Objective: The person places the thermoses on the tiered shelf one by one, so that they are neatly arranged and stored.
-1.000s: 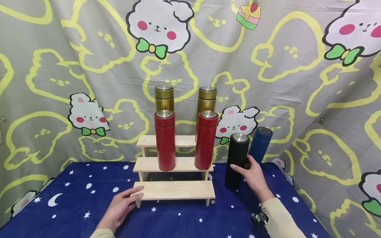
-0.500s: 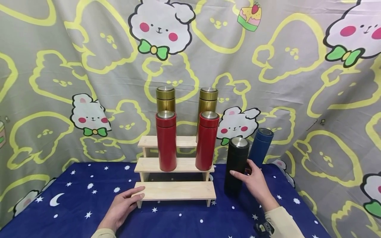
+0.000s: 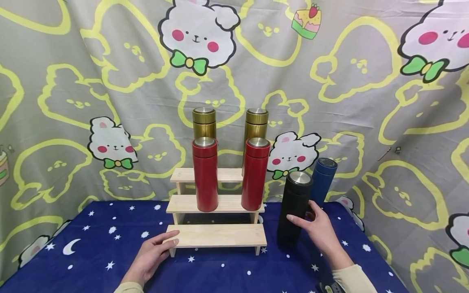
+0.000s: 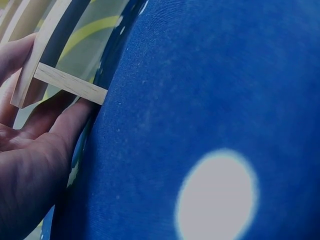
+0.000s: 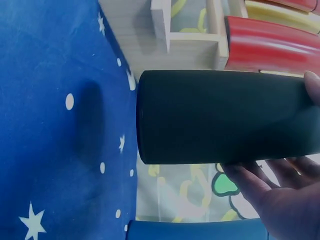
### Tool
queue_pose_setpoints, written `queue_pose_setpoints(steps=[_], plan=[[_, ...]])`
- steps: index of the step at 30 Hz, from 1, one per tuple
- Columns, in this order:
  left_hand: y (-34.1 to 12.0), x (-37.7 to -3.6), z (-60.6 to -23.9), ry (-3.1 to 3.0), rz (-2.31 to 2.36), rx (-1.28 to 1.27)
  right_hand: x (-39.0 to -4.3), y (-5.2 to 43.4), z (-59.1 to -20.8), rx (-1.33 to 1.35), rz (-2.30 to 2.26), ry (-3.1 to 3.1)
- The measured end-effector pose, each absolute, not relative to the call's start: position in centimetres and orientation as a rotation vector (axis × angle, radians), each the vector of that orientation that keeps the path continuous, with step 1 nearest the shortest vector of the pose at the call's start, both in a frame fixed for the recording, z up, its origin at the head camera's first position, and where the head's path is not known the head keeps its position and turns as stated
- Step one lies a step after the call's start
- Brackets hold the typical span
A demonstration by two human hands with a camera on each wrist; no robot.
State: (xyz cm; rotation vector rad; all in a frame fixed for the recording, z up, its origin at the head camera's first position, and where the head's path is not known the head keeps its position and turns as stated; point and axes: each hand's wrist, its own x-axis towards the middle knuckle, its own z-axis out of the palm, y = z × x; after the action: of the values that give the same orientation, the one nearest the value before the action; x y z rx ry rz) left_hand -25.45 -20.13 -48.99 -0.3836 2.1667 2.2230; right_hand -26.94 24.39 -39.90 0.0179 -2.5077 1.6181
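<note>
My right hand [image 3: 322,230] grips a black vacuum flask [image 3: 294,211] with a steel-topped lid, thumb on its near side. In the right wrist view the flask [image 5: 220,117] is held off the cloth, its shadow falling on the fabric. My left hand [image 3: 151,254] holds the left end of the lowest step of a three-step wooden stand [image 3: 220,236]; in the left wrist view the fingers reach under the board beside a leg [image 4: 72,82]. Two red flasks [image 3: 206,179] [image 3: 255,179] stand on the middle step, two gold flasks [image 3: 204,122] [image 3: 256,122] behind them on the top step.
A blue flask [image 3: 324,181] stands on the table just behind the black one. Dark blue cloth [image 3: 102,228] with stars and moons covers the table. A grey curtain [image 3: 146,106] with cartoon animals hangs at the back and sides.
My right hand has brought the black flask nearer to me, then slightly right, away from the stand. The left hand stays on the lowest step.
</note>
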Motion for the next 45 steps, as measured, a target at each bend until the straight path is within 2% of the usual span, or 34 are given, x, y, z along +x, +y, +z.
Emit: queue_pose_setpoints(steps=[33, 45], plan=[[-20.2, -25.3, -48.8, 2.179, 2.208, -0.358, -24.6, 21.4, -36.7, 0.257, 1.655, -2.418], [-20.2, -25.2, -48.9, 2.177, 2.212, -0.38, -24.6, 20.0, -36.7, 0.333, 1.736, -2.387]])
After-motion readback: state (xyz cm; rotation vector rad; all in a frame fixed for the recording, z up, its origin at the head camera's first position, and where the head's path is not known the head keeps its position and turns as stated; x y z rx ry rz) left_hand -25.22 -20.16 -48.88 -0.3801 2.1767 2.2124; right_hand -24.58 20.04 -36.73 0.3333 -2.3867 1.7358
